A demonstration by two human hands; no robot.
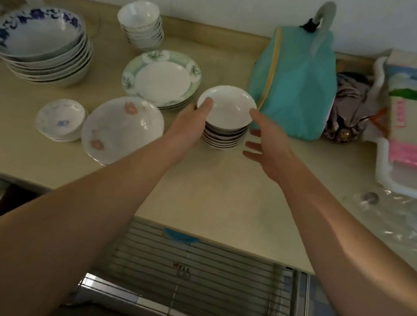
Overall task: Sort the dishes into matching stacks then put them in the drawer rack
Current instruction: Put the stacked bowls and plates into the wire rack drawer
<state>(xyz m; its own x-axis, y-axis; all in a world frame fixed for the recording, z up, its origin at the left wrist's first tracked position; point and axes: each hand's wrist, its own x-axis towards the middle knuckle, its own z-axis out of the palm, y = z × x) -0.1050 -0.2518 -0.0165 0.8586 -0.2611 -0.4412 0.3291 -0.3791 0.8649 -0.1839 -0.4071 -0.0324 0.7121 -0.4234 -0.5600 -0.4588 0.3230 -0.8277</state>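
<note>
Dishes stack (222, 132) gripped by left hand (190, 124); right hand (267, 145) fingers spread; rack (195, 279) reads "WELL".

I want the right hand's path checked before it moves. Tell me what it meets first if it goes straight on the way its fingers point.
The right hand points forward and slightly left, so it would probably first meet the stack of small white bowls; depth is unclear, so the teal bag behind cannot be ruled out.
</note>
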